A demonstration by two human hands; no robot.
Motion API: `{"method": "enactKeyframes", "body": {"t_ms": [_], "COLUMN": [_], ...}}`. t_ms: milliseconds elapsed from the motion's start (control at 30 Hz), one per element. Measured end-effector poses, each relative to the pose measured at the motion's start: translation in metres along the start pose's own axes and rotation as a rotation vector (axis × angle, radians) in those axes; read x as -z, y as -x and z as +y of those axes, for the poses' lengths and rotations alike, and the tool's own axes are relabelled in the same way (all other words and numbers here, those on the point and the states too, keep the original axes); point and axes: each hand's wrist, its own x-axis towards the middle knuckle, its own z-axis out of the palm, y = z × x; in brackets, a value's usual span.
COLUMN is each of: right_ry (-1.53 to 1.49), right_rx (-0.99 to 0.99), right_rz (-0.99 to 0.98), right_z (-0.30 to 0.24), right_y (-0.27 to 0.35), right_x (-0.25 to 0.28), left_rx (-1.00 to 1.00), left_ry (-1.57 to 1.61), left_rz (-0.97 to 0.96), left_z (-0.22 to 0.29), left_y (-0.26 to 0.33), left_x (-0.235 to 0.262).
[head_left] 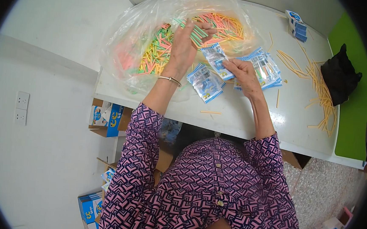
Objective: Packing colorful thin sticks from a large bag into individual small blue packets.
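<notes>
While the head view bends at its rim, the middle is plain: the left hand (pixel 184 46) reaches into a clear plastic bag (pixel 125 34) on the white counter (pixel 243 114) and pinches a small bunch of green sticks (pixel 196 32) above the heap of coloured sticks (pixel 162 49) inside. A thin bangle (pixel 170 79) circles that wrist. Just to the right, the right hand (pixel 243 74) grips a small blue-and-white sachet (pixel 216 59) by one edge, its far end reaching up toward the left fingers. Another sachet (pixel 205 83) lies flat on the counter below it, between the two forearms, and a stack of the same sachets (pixel 265 69) sits just beyond the right hand. One orange stick (pixel 210 112) lies near the counter's front edge. Further right, yellow sticks (pixel 321 90) are scattered beside a crumpled black bag (pixel 340 76). At the far corner rests what seems to be a pack of sachets (pixel 297 25), too small to judge. Below the counter, cardboard boxes (pixel 106 119) stand on the floor at the left.
</notes>
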Motion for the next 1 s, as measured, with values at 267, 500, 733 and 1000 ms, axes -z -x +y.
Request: {"method": "enactKeyframes", "body": {"t_ms": [267,500,733,1000], "right_ry": [-0.083,-0.001,-0.093,0.015], "right_rx": [0.037,0.009,0.056,0.07], "right_rz": [-0.074,-0.119,-0.071,-0.051], "right_z": [0.002,0.002,0.008,0.009], "right_y": [0.006,0.011,0.01,0.013], "right_x": [0.005,0.009,0.01,0.008], "left_rx": [-0.025,-0.056,-0.02,-0.046], "left_ry": [-0.046,-0.056,-0.039,-0.182], "left_rz": [-0.033,0.052,0.024,-0.061], "left_z": [-0.006,-0.005,-0.01,-0.007], "left_y": [0.01,0.018,0.035,0.052], "left_x": [-0.013,-0.024,-0.028,-0.025]}}
